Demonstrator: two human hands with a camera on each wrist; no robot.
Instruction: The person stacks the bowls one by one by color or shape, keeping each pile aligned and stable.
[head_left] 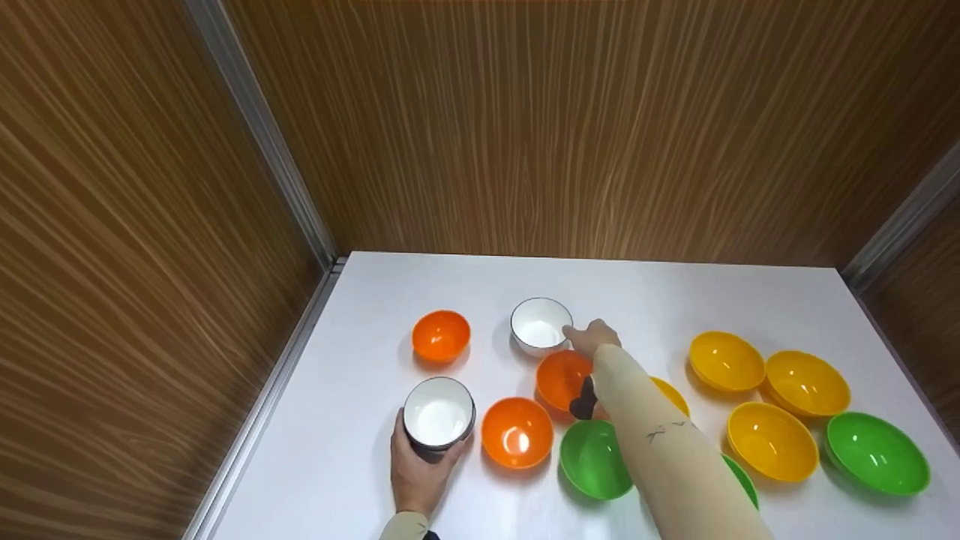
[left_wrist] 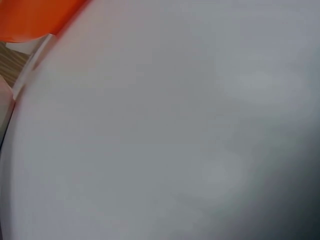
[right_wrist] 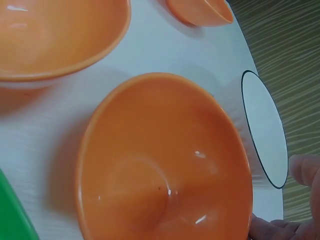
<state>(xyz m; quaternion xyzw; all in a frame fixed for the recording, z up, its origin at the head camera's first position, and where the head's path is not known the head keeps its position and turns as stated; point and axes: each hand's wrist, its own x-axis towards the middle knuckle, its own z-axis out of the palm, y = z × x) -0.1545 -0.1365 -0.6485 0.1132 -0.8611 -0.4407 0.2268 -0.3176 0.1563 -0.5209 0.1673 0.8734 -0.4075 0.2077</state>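
My left hand (head_left: 424, 472) grips a short stack of bowls from the near side, thumb and fingers spread round it. The top bowl of that stack (head_left: 439, 412) is white inside with a dark rim, and darker sides show beneath it. Further back, my right hand (head_left: 596, 337) has hold of the right edge of another white bowl (head_left: 541, 324) with a thin dark rim. In the right wrist view the thumb (right_wrist: 303, 169) is at this rim, with the fingers (right_wrist: 272, 229) lower down, partly hidden behind an orange bowl (right_wrist: 165, 160). The left wrist view shows mostly blurred table.
Orange bowls stand at the back left (head_left: 441, 336) and between my hands (head_left: 517, 433). A green bowl (head_left: 596, 459) lies near my right forearm, which covers part of other bowls. Several yellow bowls (head_left: 772, 442) and a green one (head_left: 877, 454) stand right. Wood-grain panels (head_left: 525, 127) surround the table.
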